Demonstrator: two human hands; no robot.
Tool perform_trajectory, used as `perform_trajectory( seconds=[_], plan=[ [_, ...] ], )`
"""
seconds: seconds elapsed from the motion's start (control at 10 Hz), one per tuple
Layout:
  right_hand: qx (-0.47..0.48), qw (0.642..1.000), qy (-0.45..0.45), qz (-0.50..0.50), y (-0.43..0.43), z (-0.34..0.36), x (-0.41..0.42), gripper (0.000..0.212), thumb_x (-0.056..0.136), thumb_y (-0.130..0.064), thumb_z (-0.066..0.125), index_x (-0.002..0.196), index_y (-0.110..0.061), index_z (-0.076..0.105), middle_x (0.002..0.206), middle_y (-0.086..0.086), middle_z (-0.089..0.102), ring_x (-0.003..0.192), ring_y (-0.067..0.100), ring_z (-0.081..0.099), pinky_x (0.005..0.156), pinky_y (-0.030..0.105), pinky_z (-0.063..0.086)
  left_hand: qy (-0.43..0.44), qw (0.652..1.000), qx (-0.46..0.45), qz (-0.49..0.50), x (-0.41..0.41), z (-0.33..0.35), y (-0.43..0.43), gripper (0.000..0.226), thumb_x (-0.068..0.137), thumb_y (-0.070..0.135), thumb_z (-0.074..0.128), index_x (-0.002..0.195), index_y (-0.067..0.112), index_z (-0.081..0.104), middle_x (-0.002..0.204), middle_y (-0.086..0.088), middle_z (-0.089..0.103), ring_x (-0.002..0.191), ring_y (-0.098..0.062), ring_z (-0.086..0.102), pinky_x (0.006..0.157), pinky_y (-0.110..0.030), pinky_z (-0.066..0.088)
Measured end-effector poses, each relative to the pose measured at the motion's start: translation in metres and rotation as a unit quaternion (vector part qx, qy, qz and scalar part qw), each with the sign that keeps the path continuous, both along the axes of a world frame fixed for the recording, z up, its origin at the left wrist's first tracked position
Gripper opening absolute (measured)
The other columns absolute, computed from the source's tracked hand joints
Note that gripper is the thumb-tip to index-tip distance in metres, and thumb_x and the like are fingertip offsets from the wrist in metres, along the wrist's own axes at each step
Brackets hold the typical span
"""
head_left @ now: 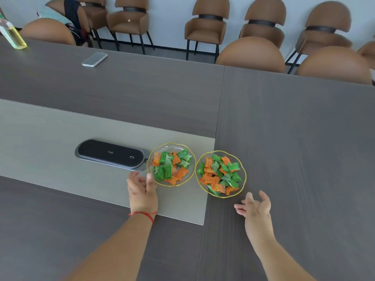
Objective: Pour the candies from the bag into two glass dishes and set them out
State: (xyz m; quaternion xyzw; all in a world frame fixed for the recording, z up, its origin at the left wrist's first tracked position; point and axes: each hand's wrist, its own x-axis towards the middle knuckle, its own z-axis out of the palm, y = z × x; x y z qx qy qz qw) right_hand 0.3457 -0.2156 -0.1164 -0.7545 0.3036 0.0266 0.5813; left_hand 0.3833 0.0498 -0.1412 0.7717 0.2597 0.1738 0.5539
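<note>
Two gold-rimmed glass dishes stand side by side on the table, both holding several green and orange wrapped candies. The left dish (187,149) sits on the light centre strip, the right dish (241,184) on the dark wood. My left hand (142,191) is just left of the left dish, fingers spread, thumb at its rim, holding nothing. A little below the right dish, my right hand (255,205) hovers open, palm turned up, not touching it. No candy bag is in view.
A black oval power panel (110,155) lies in the strip, touching the left dish's far-left side. A phone (94,59) and a bottle of yellow liquid (11,33) rest at the far left. Brown chairs (207,27) line the table's far side.
</note>
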Motion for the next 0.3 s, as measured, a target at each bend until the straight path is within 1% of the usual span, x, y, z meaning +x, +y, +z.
perform_trajectory(
  seconds=[0.1,0.2,0.3],
  plan=[
    [-0.027,0.998,0.033,0.056,0.002,0.003,-0.040,0.061,0.097,-0.033,0.051,0.148,-0.022,0.020,0.104,-0.005,0.067,0.096,0.006,0.061,0.062,0.026,0.043,0.024,0.998,0.041,-0.039,-0.050,-0.002,-0.001,0.058,0.081,0.046,0.051,0.124,0.009,0.038,0.114,-0.008,0.050,0.102,-0.026,0.056,0.095,-0.040,0.044],
    [-0.077,0.987,0.050,0.134,0.004,0.002,-0.085,0.067,0.087,-0.024,0.067,0.144,-0.024,0.031,0.109,-0.007,0.056,0.091,0.001,0.062,0.077,0.023,0.050,0.027,0.988,0.129,-0.084,-0.116,-0.002,-0.005,0.054,0.086,0.044,0.051,0.126,0.008,0.045,0.125,-0.010,0.055,0.117,-0.026,0.054,0.100,-0.033,0.040],
    [-0.166,0.962,0.082,0.200,0.022,0.012,-0.119,0.067,0.081,-0.016,0.076,0.139,-0.022,0.044,0.117,-0.009,0.056,0.096,-0.005,0.059,0.088,0.016,0.042,-0.036,0.984,0.143,-0.103,-0.172,-0.031,0.004,0.053,0.091,0.050,0.028,0.106,0.008,0.055,0.130,-0.019,0.057,0.124,-0.024,0.049,0.109,-0.019,0.027]
  ],
)
